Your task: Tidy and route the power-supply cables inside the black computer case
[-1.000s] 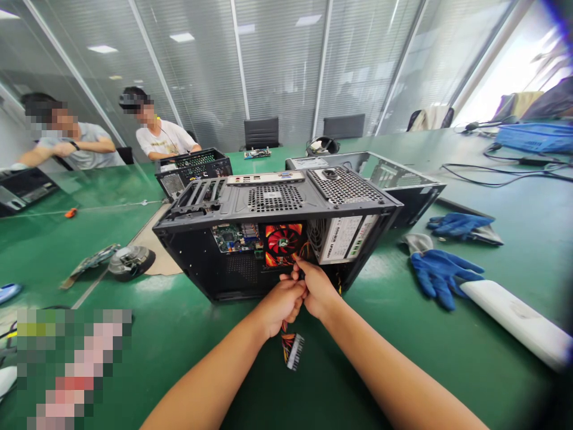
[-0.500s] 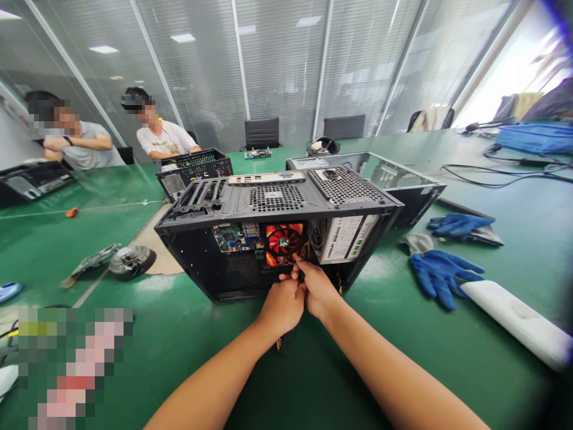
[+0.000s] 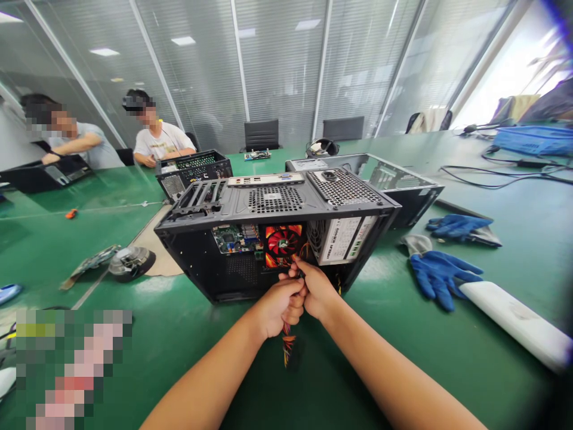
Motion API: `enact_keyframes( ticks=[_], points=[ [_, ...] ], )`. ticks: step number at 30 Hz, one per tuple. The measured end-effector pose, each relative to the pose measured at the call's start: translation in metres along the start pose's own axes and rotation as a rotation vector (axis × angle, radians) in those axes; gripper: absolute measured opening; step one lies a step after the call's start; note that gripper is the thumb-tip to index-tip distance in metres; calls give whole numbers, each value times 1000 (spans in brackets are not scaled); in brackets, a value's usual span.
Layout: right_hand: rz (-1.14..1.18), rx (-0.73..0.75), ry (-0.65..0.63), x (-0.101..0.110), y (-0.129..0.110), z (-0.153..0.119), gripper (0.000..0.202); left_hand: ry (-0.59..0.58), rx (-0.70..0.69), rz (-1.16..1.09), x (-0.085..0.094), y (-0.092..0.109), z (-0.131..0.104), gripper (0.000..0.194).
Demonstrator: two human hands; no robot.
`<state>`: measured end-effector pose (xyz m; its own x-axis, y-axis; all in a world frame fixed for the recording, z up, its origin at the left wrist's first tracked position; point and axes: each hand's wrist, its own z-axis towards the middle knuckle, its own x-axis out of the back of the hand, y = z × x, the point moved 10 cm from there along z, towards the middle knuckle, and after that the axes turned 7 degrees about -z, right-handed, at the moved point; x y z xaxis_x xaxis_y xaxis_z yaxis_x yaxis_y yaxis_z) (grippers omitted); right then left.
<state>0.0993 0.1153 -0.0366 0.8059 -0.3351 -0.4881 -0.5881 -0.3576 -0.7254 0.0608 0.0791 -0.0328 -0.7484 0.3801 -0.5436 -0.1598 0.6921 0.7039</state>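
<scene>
An open black computer case (image 3: 277,206) stands in front of me, its open side towards me. Inside are a motherboard (image 3: 235,239), a red and black cooling fan (image 3: 283,243) and a power supply (image 3: 347,240) with a white label. My left hand (image 3: 284,304) is closed around a bundle of cables (image 3: 287,347), whose multicoloured end hangs below the fist. Against it, my right hand (image 3: 316,286) is closed too, thumb and fingers pinched on the same cables just below the fan. The exact grip is hidden by the fingers.
Blue gloves (image 3: 441,272) and a long white object (image 3: 514,322) lie at the right. Behind stands another open case (image 3: 403,185). A round metal part (image 3: 131,263) is on the left of the green table. Two people (image 3: 163,137) work across it.
My left hand has turned, showing its curled fingers, and more of the cable bundle hangs below it. My right hand is nearly still. The far-left person's arms have lowered to a case.
</scene>
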Motion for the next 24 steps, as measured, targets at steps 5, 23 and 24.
enact_keyframes(
  ticks=[5,23,24],
  points=[
    [10,13,-7,2,3,6,19,239,-217,456,17,18,0,20],
    [-80,75,15,3,-5,2,25,110,-19,71,12,0,2,28],
    [-76,77,12,2,-6,1,25,53,21,-7,7,-2,2,28]
  ],
)
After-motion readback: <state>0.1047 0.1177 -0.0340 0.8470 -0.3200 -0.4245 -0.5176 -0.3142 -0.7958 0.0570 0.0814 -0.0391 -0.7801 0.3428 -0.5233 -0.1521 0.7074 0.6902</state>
